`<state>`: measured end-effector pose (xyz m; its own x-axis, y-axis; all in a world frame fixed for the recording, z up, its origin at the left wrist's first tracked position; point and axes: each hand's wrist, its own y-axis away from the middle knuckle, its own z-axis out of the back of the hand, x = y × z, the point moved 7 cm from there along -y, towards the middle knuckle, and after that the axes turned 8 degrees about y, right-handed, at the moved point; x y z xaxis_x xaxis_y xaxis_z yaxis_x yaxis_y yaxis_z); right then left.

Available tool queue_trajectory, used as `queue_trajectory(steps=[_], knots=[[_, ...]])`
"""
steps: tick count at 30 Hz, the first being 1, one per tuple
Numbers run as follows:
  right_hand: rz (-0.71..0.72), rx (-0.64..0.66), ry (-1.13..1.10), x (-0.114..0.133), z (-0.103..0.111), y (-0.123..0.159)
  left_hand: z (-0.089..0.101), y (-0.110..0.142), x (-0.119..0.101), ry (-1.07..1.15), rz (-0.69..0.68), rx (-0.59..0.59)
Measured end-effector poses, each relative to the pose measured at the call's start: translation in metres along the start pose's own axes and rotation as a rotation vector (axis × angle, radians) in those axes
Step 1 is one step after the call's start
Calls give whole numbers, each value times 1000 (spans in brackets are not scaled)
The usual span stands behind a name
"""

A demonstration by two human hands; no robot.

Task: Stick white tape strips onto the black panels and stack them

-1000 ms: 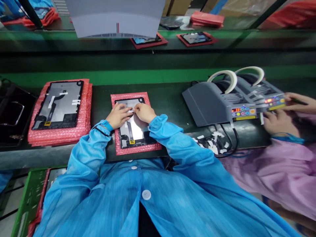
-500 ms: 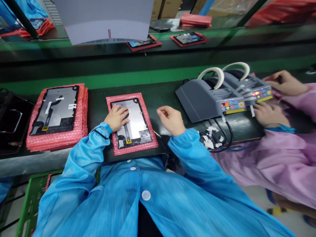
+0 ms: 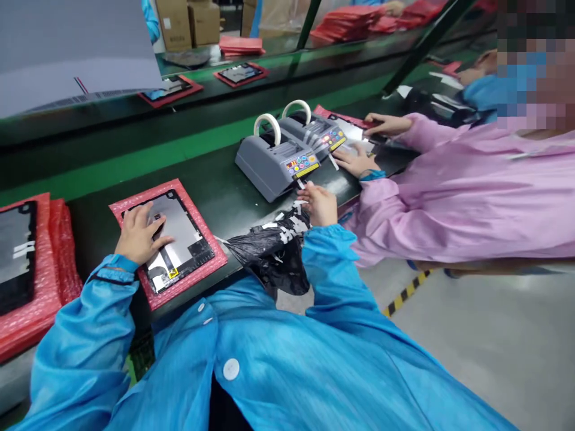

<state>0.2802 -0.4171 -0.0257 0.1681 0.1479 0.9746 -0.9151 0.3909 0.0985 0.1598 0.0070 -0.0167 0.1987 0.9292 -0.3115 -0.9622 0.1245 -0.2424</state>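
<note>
My left hand (image 3: 139,234) lies with spread fingers on a tablet screen assembly (image 3: 182,222), which has a grey back, a black frame and a yellow-marked ribbon. Under the assembly is a pink bubble-wrap sheet (image 3: 217,250). Over at the front of the nearer grey tape dispenser (image 3: 264,170), my right hand (image 3: 320,205) pinches a short white tape strip (image 3: 300,185) at the outlet. Just below that hand, a black plastic bag (image 3: 251,242) with white tape scraps stuck on it hangs at the table edge.
A second tape dispenser (image 3: 309,127) adjoins the first. A co-worker in a pink sleeve (image 3: 431,140) has both hands by it. At left lies a stack of pink bubble wrap (image 3: 65,257) with another screen assembly (image 3: 17,257). More wrapped assemblies rest on the back shelf (image 3: 121,114).
The view has swung to the right. My right hand has moved from beside the screen assembly to the tape dispenser's outlet and pinches tape there. My left hand stays on the assembly.
</note>
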Motion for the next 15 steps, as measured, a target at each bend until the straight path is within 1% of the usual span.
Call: queue_trajectory(steps=[2, 4, 6, 7, 9, 11, 13, 15], knots=[[79, -36, 14, 6, -2, -2, 3, 1, 0, -15, 35, 7], [183, -130, 77, 9, 5, 1, 8, 2, 1, -18, 90, -4], [262, -209, 120, 9, 13, 4, 16, 3, 1, -1, 141, -45], [279, -226, 111, 7, 16, 6, 21, 3, -1, 13, 155, -74], [268, -209, 26, 3, 18, 6, 28, 0, -9, 40, 146, -126], [227, -168, -82, 1, 14, 4, 31, -4, -20, 51, 104, -153], [189, -150, -146, 2, 8, 2, 31, -10, -31, 48, 59, -163], [162, -147, -159, 5, 2, 0, 28, -14, -40, 51, 27, -163]])
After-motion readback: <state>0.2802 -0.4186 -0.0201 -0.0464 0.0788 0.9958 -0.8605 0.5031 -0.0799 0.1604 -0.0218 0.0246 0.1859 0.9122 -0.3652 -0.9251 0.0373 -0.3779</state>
